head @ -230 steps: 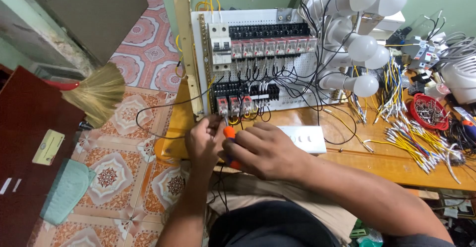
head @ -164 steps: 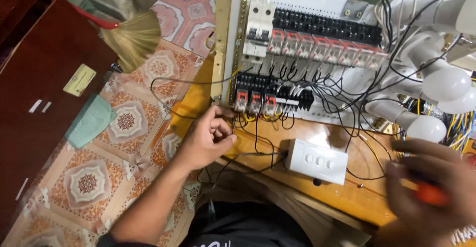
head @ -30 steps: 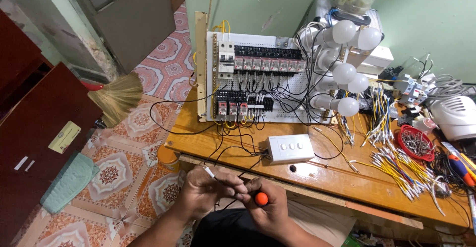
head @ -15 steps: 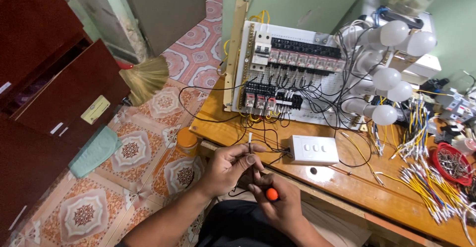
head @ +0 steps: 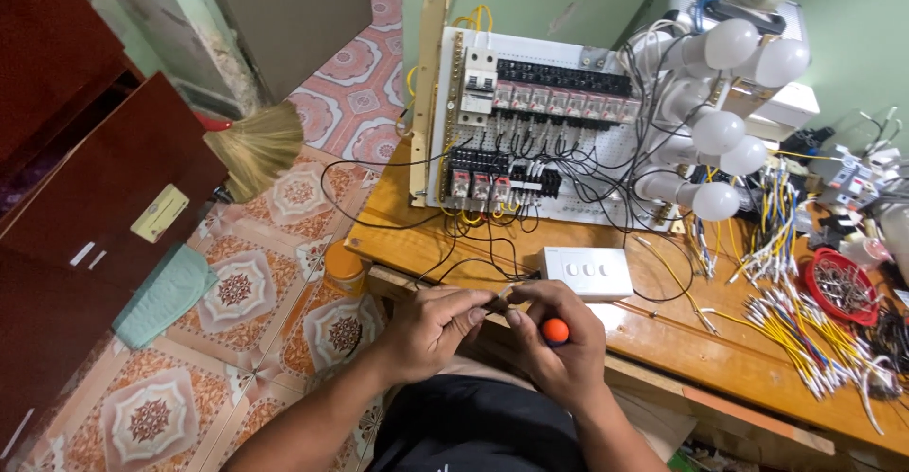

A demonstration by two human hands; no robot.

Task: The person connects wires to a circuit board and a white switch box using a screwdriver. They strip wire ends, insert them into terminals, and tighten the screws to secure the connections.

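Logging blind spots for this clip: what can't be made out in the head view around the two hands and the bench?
- Wire end pinched between left hand and right hand: too small, partly covered by fingers.
- Orange-tipped tool: only its end shows; the right hand hides the rest.
- Relay board terminals: hidden under tangled black wires.
- Red tray: contents too small to tell.
- Wooden bench: right end cut off by the frame edge.

Soft, even daylight is filling the frame; shadows are staying faint, focus is holding sharp, edges are bending slightly.
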